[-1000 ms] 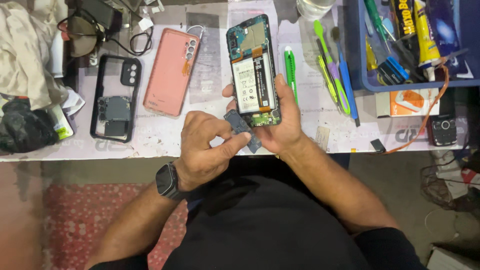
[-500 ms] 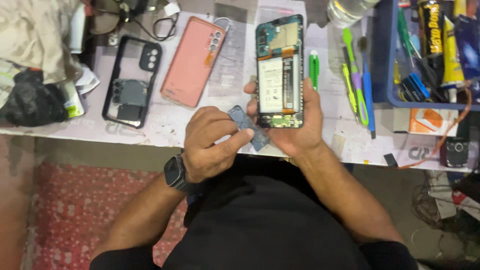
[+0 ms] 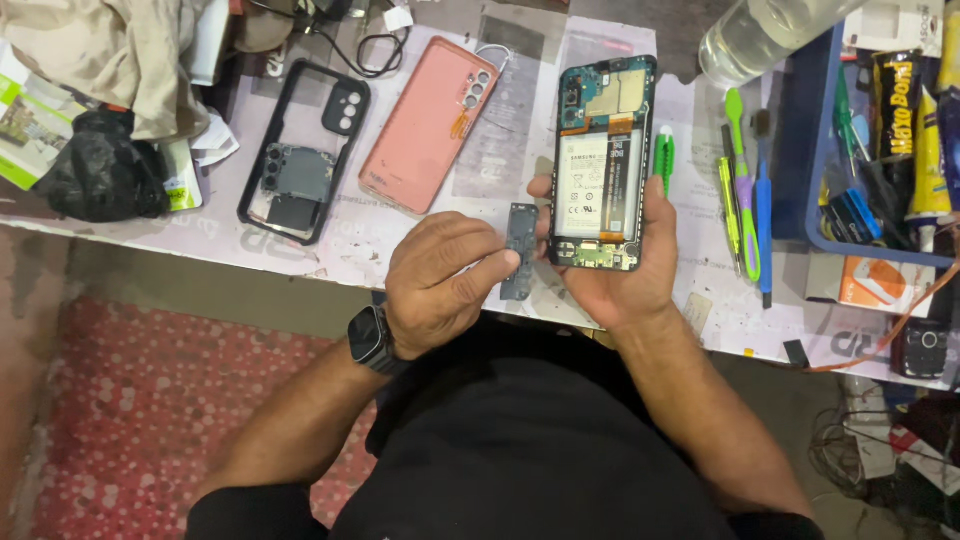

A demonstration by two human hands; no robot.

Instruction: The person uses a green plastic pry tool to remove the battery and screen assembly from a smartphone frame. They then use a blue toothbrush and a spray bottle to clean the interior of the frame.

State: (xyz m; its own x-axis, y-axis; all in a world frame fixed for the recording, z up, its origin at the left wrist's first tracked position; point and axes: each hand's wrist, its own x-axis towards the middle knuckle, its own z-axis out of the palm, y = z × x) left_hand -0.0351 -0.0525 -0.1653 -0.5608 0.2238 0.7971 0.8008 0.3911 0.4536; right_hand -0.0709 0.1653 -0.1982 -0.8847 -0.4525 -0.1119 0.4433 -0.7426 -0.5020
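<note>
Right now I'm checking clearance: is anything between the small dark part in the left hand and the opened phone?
Nothing visible. The left hand pinches the small dark part just left of the opened phone held by the right hand; only a narrow gap separates them.

Table clutter around the work spot.
Pink phone back cover (image 3: pixel 431 125) lies beside black phone frame (image 3: pixel 304 150) on the table (image 3: pixel 420 240); black bag (image 3: pixel 100 172) far left; green and blue tools (image 3: pixel 742 190) beside blue tray (image 3: pixel 815 180) of glue tubes; clear bottle (image 3: pixel 760 35) at top; red patterned floor (image 3: pixel 150 420) below.
</note>
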